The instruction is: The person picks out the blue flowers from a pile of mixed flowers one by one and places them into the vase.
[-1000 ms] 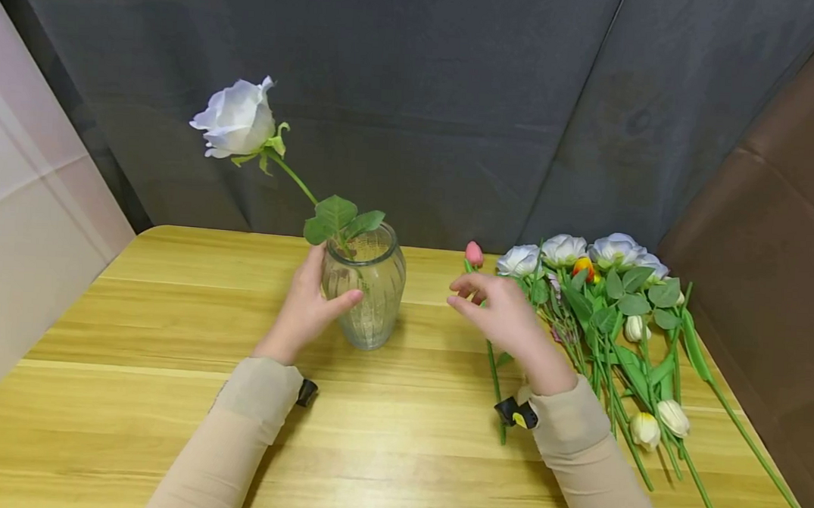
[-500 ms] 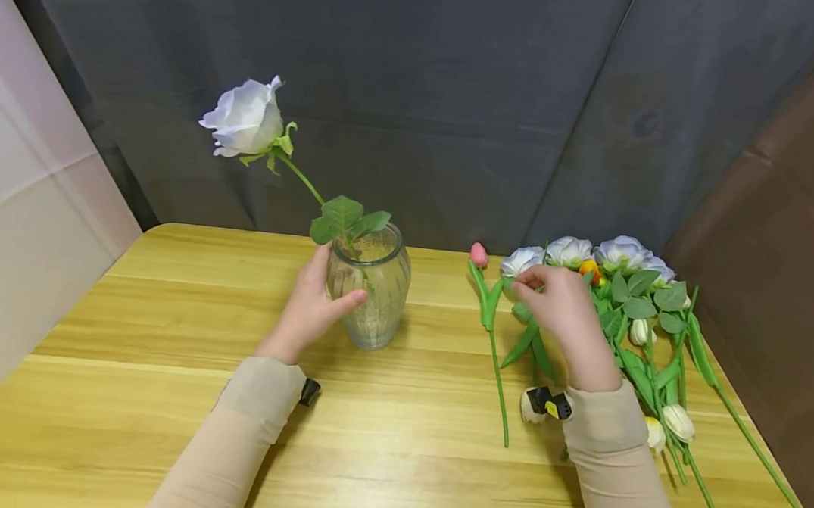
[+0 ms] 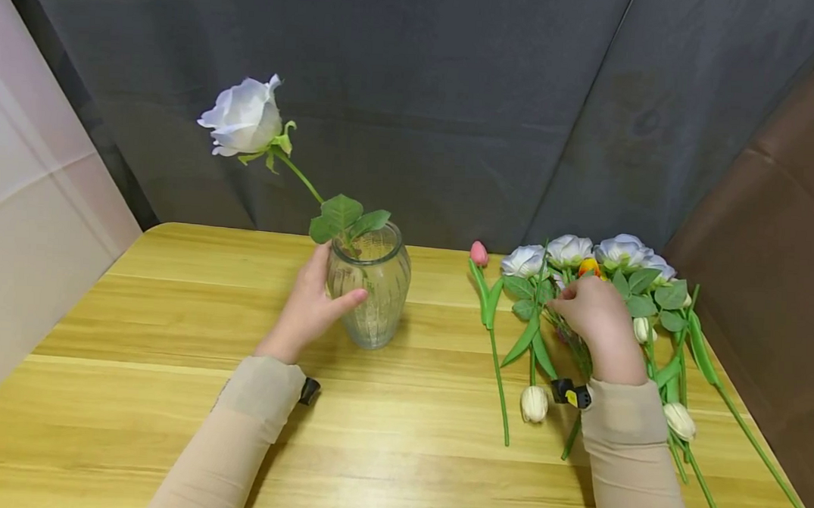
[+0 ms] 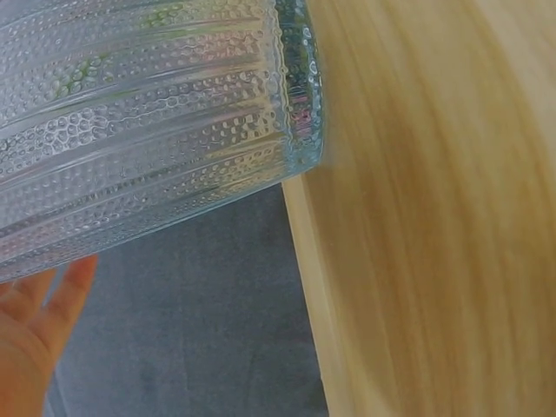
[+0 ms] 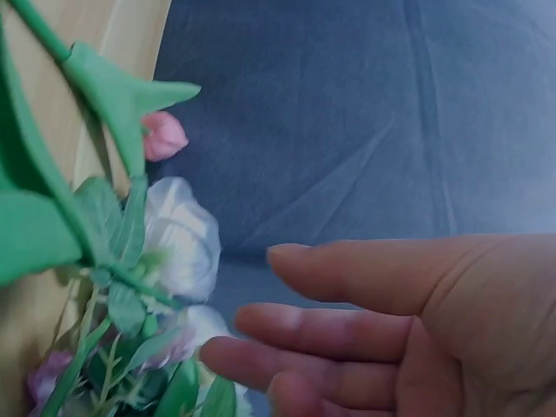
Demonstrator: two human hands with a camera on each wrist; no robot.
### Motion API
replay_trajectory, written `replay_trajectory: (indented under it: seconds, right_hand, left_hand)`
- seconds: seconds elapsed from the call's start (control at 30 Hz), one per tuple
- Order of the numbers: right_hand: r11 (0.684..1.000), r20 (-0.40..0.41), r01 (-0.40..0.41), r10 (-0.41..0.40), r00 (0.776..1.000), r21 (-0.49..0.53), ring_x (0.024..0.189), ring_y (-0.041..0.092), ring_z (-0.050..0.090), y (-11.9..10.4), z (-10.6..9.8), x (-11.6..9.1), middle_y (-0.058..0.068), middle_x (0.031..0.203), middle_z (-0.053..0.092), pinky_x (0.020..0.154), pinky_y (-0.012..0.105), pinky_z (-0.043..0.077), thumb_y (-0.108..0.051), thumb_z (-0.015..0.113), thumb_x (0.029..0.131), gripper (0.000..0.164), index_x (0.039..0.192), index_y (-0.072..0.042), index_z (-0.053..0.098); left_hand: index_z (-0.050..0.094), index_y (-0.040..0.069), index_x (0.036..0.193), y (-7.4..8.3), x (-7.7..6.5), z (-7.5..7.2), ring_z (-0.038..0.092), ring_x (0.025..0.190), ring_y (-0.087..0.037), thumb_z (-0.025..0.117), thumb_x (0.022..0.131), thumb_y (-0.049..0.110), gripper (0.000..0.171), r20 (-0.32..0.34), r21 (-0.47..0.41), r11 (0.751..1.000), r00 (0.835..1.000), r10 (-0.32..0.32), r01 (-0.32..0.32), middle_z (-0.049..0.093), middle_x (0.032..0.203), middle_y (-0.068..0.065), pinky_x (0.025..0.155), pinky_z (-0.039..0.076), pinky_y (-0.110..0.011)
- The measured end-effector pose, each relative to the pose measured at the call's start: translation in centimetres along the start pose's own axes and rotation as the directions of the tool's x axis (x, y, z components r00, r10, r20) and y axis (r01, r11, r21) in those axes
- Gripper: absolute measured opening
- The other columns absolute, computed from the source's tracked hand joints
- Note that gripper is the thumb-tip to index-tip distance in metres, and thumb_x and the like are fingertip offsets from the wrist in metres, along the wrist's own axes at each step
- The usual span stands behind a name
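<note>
A ribbed clear glass vase (image 3: 375,302) stands upright on the table with one white rose (image 3: 245,116) leaning out of it to the left. My left hand (image 3: 312,303) holds the vase from its left side, thumb in front and fingers behind; the left wrist view shows the textured glass (image 4: 156,130) close up. Over the flower pile at the right hovers my right hand (image 3: 598,315). In the right wrist view its fingers (image 5: 321,330) are loosely bent with nothing between them, near a white rose (image 5: 184,243).
A pink tulip (image 3: 478,254) lies apart, left of the pile. The pile has several white roses (image 3: 568,250), an orange-red tulip (image 3: 589,267) and several white tulips, one (image 3: 534,404) with its head toward me. A dark curtain (image 3: 420,110) hangs behind the wooden table (image 3: 167,425).
My right hand has moved rightward from beside the pink tulip to above the middle of the flower pile. The left hand stays on the vase, and the rose in it keeps its lean.
</note>
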State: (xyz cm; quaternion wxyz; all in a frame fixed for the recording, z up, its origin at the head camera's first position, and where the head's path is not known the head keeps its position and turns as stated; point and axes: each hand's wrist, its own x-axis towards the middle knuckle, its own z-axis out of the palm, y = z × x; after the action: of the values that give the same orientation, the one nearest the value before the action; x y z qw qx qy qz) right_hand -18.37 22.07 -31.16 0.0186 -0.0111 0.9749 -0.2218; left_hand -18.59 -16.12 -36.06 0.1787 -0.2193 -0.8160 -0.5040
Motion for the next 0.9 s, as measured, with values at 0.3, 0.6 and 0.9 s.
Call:
replay_trajectory:
  seconds: [0.3,0.6,0.9]
  right_hand:
    - [0.996,0.23,-0.084,0.085,0.97,-0.014,0.044,0.015,0.04,1.3,0.4,0.7,-0.001,0.047,0.041,0.046,0.029,0.035,-0.011,0.059,0.088,0.04,0.051,-0.016,0.044]
    - [0.993,0.287,-0.09,0.108,0.952,-0.075,0.042,0.015,0.044,1.8,0.8,0.8,0.003,0.047,0.046,0.049,0.029,0.039,-0.006,0.058,0.082,0.033,0.051,-0.012,0.048]
    - [0.981,0.288,-0.131,0.168,0.943,-0.144,0.044,0.017,0.05,1.7,1.2,0.7,0.008,0.053,0.055,0.048,0.031,0.043,-0.009,0.058,0.088,0.018,0.075,0.002,0.064]
  left_hand:
    - [0.03,0.008,0.148,0.1,0.0,-0.1,0.041,0.129,-0.033,0.078,0.078,0.033,0.088,0.007,0.014,1.0,1.0,-0.005,0.005,0.046,0.14,-0.017,0.106,0.03,-0.051]
    - [0.028,0.006,0.148,0.2,0.0,0.0,0.039,0.13,-0.034,0.078,0.078,0.027,0.089,0.015,0.035,0.999,0.999,-0.037,0.036,0.044,0.141,-0.018,0.107,0.029,-0.053]
    - [0.029,0.005,0.147,0.2,0.0,0.0,0.042,0.127,-0.034,0.077,0.078,0.032,0.088,0.013,0.022,0.999,0.999,-0.035,0.035,0.047,0.138,-0.019,0.106,0.031,-0.052]
